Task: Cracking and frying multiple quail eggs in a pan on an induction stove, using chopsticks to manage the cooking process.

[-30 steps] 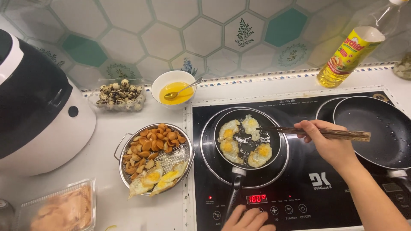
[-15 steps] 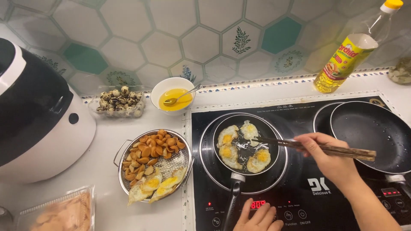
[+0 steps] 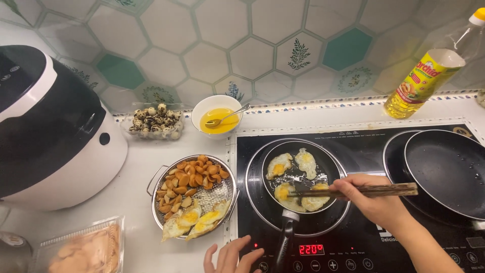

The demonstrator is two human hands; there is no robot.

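A small black frying pan (image 3: 328, 167) sits on the left burner of a black induction cooktop (image 3: 358, 151), with several small fried eggs (image 3: 295, 177) in it. My right hand (image 3: 374, 199) grips wooden chopsticks (image 3: 364, 191), their tips on the near eggs. My left hand (image 3: 230, 258) rests with fingers spread at the cooktop's front left corner, beside the pan handle (image 3: 284, 242) and the red display (image 3: 311, 249). It holds nothing.
A metal strainer basket (image 3: 222, 194) with fried sausage pieces and fried eggs stands left of the cooktop. Behind are a white bowl of beaten egg with a spoon (image 3: 218, 117), a tray of quail eggs (image 3: 154, 120), an oil bottle (image 3: 427, 78). Large empty pan (image 3: 449, 169) right; rice cooker (image 3: 50, 126) left; plastic food box (image 3: 83, 247).
My right hand has shifted the chopsticks from the pan's right rim down onto the near eggs. My left hand has slid left along the cooktop's front edge.
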